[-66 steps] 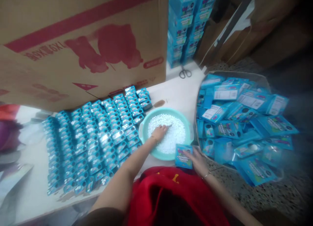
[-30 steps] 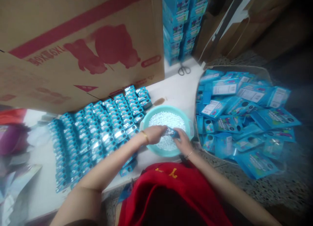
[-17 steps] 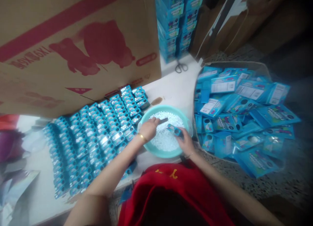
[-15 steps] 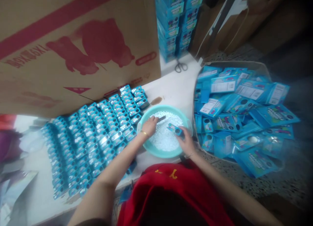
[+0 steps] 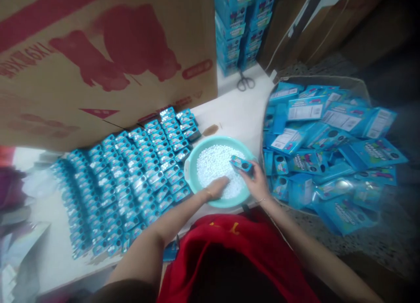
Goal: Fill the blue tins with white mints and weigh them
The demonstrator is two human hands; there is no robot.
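Observation:
A teal basin (image 5: pixel 193 181) full of small white candies (image 5: pixel 215 163) sits on the white table in front of me. My left hand (image 5: pixel 216 188) rests low in the candies near the basin's front rim, fingers curled down into them. My right hand (image 5: pixel 257 182) holds a small blue box (image 5: pixel 241 164) over the basin's right side, open end toward the candies. Rows of filled small blue boxes (image 5: pixel 131 176) stand packed together to the left of the basin.
A large cardboard box with red print (image 5: pixel 98 62) stands behind the rows. Flat blue cartons (image 5: pixel 328 141) fill a carton at right. Stacked blue boxes (image 5: pixel 243 27) and scissors (image 5: pixel 245 82) are at the back. My red garment (image 5: pixel 236 250) is at the bottom.
My left hand moved from the basin's far left down to its near side in the candies. My right hand carried the small box slightly right and up.

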